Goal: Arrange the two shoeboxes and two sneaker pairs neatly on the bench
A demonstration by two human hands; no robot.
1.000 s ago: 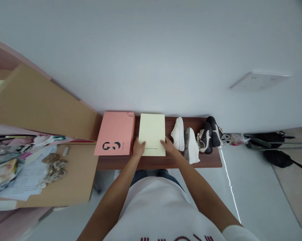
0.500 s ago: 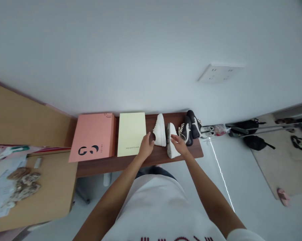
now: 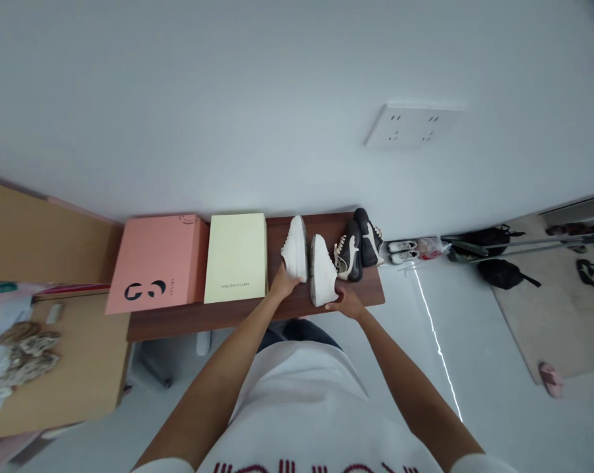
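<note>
Brown wood-grain bench [image 3: 179, 320]: left hand [image 3: 283, 284], now off the pale-yellow cardboard box [image 3: 235, 256], holds a white lace-up sneaker [image 3: 296, 251]; right hand [image 3: 348, 303], grip unclear, touches a second white sneaker [image 3: 322, 272].

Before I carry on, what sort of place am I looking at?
Probably a lived-in room, perhaps a bedroom or dormitory: white sneakers stand on a narrow brown bench against the wall, pink slippers lie beyond, and patterned scrunchies sit on a desk.

A: From where I stood, the white shoes [image 3: 322, 272] looked smooth and leathery tbh.
B: Yep, and the bench [image 3: 179, 317] looked like satiny wood. Pink box [image 3: 154, 253], pale yellow box [image 3: 235, 253]? Both matt card, it seemed.
</note>
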